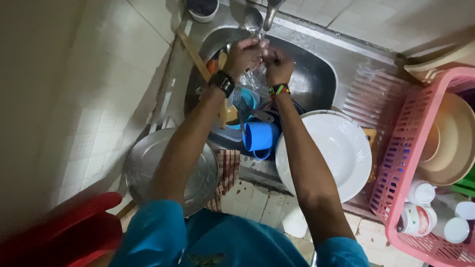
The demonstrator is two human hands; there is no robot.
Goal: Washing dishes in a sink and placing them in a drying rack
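Steel sink (320, 78) fills the top centre, w/ a ribbed drainboard (370, 94) on its right side. Pink plastic dish basket (407, 159) sits at far right, holding a beige bowl (459, 141) tilted on edge, plus white mugs (424, 206) lying low in it. Red plastic item (57, 234) at bottom left, too cropped to tell what kind. Round steel tray (144, 163) rests on the counter left of the sink, partly under the left forearm. White plate (338, 151) leans at the sink's front edge, right of the right forearm. Blue cup (258, 137) lies on its side betw. the two forearms, just beside the plate, among other blue dishes in the basin. Wooden spoon (195, 56) slants along the sink's left rim. Tap (272, 6) hangs over the basin, water running down onto the hands.

Left hand (242, 54), black watch on the wrist, & right hand (279, 66), coloured bead band on the wrist, meet directly under the stream, fingers curled & pressed against each other. Whether anything sits betw. them: can't tell, water & blur hide it. A spoon-like steel piece (253, 20) shows just above the left hand, near the tap.
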